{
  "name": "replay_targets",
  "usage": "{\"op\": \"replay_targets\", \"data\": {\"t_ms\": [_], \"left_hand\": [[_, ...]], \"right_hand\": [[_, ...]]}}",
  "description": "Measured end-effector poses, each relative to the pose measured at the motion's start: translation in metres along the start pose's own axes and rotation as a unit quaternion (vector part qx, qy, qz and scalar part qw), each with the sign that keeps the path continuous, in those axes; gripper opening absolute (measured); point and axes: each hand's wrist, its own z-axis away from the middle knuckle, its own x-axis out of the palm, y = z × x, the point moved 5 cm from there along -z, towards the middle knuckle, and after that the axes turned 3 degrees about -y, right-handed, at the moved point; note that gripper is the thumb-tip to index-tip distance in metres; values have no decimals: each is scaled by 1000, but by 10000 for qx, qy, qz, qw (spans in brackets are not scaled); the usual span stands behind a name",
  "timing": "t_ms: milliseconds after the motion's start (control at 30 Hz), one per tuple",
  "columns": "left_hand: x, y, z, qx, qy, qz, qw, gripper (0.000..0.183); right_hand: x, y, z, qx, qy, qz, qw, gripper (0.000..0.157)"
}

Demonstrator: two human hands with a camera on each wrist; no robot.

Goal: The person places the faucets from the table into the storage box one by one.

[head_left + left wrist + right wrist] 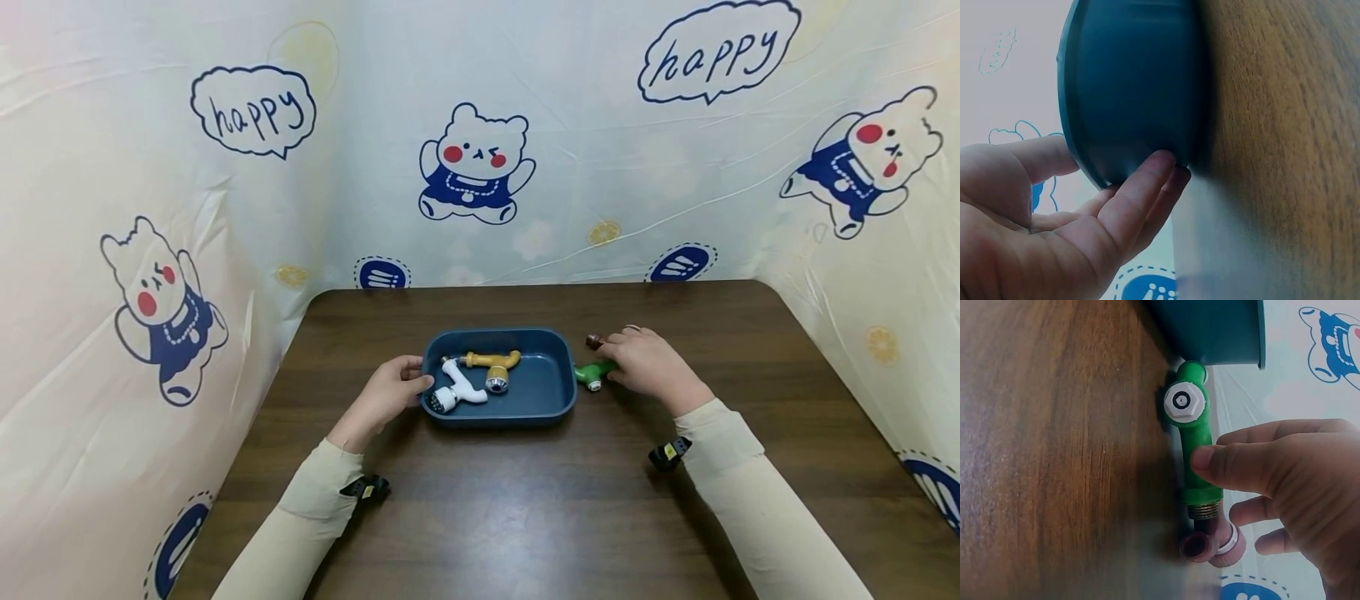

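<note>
A dark blue plastic tray stands on the table, with a white faucet and a yellow faucet lying in its left half. My left hand grips the tray's left end, its thumb at the rim and fingers against the outer wall. Just right of the tray, my right hand pinches a green faucet by its body between thumb and forefinger. The green faucet's spout end lies close to the tray wall. Beside its threaded end is a dark red faucet, partly hidden by my right hand in the head view.
The brown wooden table reaches back to a cartoon-printed curtain, which also hangs along both sides. Each sleeve carries a small black wrist camera, the left one and the right one.
</note>
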Motion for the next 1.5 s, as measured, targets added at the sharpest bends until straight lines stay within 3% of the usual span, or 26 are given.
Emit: {"op": "replay_targets", "data": {"t_ms": [267, 1500], "left_hand": [[1, 3, 1, 156, -83, 127, 9998, 49], [1, 2, 0, -13, 9, 41, 10000, 47]], "right_hand": [[4, 1, 0, -126, 15, 112, 9999, 32], [13, 7, -2, -99, 88, 25, 9999, 21]]}}
